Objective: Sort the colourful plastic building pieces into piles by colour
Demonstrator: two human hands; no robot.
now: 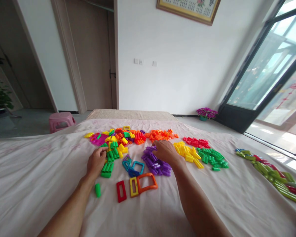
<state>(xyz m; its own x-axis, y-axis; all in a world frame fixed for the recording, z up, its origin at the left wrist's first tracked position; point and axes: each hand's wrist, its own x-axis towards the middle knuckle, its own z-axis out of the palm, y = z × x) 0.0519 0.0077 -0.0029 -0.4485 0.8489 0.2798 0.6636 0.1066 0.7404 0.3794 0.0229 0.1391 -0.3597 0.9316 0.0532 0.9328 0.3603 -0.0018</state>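
Hands (96,161) (165,150) among plastic pieces (156,163) on pale bedsheet (34,177), white-walled room.

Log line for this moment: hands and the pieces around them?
left hand: on green pieces | right hand: on purple pile | yellow pile to its right | surface: bedsheet

1. Purple pieces (156,162) under the right hand (165,151): plastic, smooth and glossy.
2. Green pieces (110,154) at the fingertips of the left hand (96,162): same shiny plastic.
3. Orange frame (147,183), red frame (121,191): hard plastic, smooth, with small light reflections.
4. Bedsheet (34,177): pale cloth, matt, soft, slightly wrinkled, faint pink print.
5. Pink stool (61,121): plastic, dull shine.
6. Door (93,56): wood look, matt.
7. Picture frame (187,14): wood look, light gloss.
8. Sliding door (266,65): glass in a dark frame, looking like metal.
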